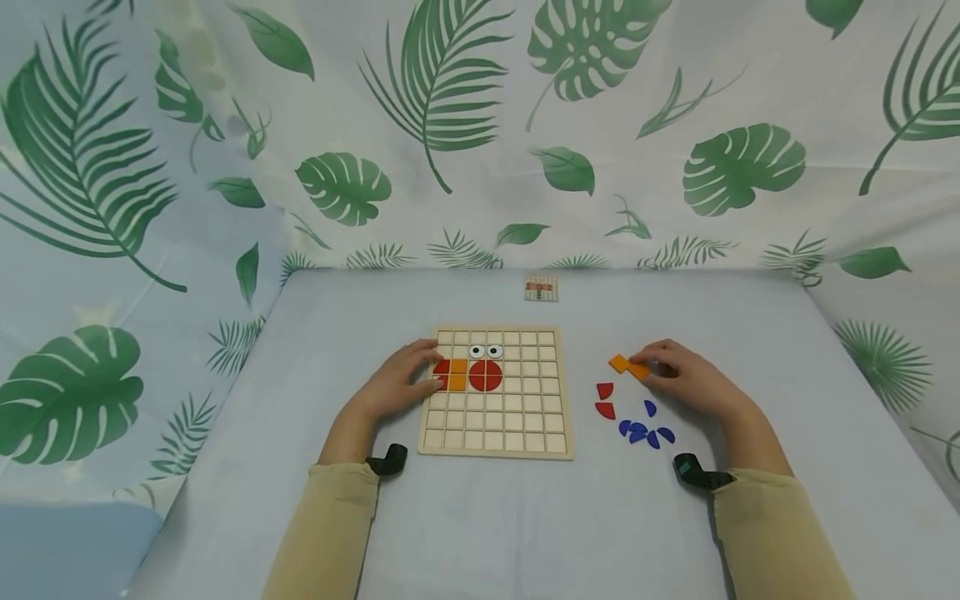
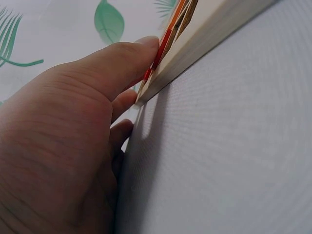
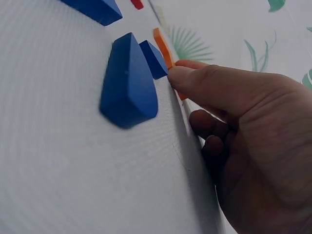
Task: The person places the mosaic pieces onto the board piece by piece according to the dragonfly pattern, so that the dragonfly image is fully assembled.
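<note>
My left hand [image 1: 393, 382] is at the left edge of a wooden grid board [image 1: 525, 443], its thumb and a fingertip touching red quarter-circle pieces [image 1: 442, 367] there. Beside those sit orange squares [image 1: 458, 375]. Further right on the grid, red quarters form a circle [image 1: 485, 376] below two round eye pieces [image 1: 485, 352]. Off the board to the right, my right hand [image 1: 693, 379] pinches an orange square [image 1: 638, 371] between thumb and finger; the wrist view shows the thumb against this orange piece [image 3: 165, 48]. Another orange square [image 1: 618, 363] lies at its corner.
Two red quarter-circle pieces [image 1: 605, 411] lie between the board and my right hand. Several blue rounded pieces [image 1: 637, 432] are scattered nearer me, with one [image 3: 129, 85] close to the right wrist camera. A small pattern card [image 1: 541, 287] is behind the board. Leaf-print curtains [image 1: 480, 200] surround the table.
</note>
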Available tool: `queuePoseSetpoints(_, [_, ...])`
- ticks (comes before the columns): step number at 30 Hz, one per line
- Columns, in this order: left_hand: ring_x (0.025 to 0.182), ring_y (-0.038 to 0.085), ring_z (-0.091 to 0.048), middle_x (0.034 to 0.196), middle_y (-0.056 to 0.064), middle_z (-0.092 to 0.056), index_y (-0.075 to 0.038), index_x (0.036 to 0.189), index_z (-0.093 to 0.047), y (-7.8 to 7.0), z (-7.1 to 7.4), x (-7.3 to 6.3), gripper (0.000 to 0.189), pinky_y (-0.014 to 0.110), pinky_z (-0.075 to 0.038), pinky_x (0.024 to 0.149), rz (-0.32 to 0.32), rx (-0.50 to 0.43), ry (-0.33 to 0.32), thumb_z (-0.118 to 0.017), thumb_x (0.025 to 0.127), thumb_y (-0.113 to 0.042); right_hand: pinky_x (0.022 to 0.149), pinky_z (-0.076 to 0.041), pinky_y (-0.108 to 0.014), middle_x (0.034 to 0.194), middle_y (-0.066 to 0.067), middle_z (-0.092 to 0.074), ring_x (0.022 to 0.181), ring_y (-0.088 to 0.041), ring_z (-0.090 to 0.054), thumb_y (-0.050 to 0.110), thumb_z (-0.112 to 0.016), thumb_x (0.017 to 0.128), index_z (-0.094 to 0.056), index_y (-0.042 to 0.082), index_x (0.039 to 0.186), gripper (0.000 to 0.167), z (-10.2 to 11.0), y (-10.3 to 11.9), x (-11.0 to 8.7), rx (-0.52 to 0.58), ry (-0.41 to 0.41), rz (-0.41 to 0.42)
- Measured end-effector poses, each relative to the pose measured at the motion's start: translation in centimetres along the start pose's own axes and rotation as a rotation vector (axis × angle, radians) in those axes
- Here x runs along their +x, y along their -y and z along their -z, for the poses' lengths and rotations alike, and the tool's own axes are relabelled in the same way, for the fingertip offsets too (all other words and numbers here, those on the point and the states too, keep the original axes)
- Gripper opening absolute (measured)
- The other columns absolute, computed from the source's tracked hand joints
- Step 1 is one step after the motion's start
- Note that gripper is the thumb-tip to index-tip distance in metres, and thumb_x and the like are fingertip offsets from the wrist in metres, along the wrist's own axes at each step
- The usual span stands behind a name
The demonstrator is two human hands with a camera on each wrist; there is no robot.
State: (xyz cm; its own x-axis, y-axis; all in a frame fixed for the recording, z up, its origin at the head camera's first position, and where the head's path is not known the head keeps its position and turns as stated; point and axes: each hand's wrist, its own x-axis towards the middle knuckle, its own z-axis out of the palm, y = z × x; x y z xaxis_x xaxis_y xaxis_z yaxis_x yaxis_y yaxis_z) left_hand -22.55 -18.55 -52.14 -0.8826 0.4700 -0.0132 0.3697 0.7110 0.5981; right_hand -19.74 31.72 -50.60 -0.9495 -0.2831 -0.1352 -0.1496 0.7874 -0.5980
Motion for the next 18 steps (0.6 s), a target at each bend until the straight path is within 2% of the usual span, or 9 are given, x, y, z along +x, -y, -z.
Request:
queuePoseSetpoints(9, [0.151, 0.029, -0.025, 0.159, 0.002, -0.035, -0.02, 0.131, -0.056, -0.18, 0.09, -0.19, 0.042, 0.05, -0.022, 0.123, 0.01, -0.014, 0.007, -0.067, 0.094, -0.037, 0.105, -0.045, -0.058, 0.13, -0.009, -0.054, 0.116, -0.031, -0.052, 0.021, -0.064, 0.096, -0.064, 0.02, 0.12, 0.024, -0.11, -0.19, 0.05, 0.009, -0.015, -0.001])
queuePoseSetpoints(18, [0.151, 0.029, -0.025, 0.16, 0.002, -0.034, -0.02, 0.13, -0.056, -0.22, 0.1, -0.17, 0.041, 0.051, -0.022, 0.123, 0.004, -0.022, 0.006, -0.066, 0.094, -0.037, 0.103, -0.047, -0.056, 0.129, -0.009, -0.054, 0.113, -0.029, -0.051, 0.019, -0.066, 0.094, -0.063, 0.018, 0.121, 0.027, -0.09, 0.19, -0.09, -0.002, -0.02, 0.019])
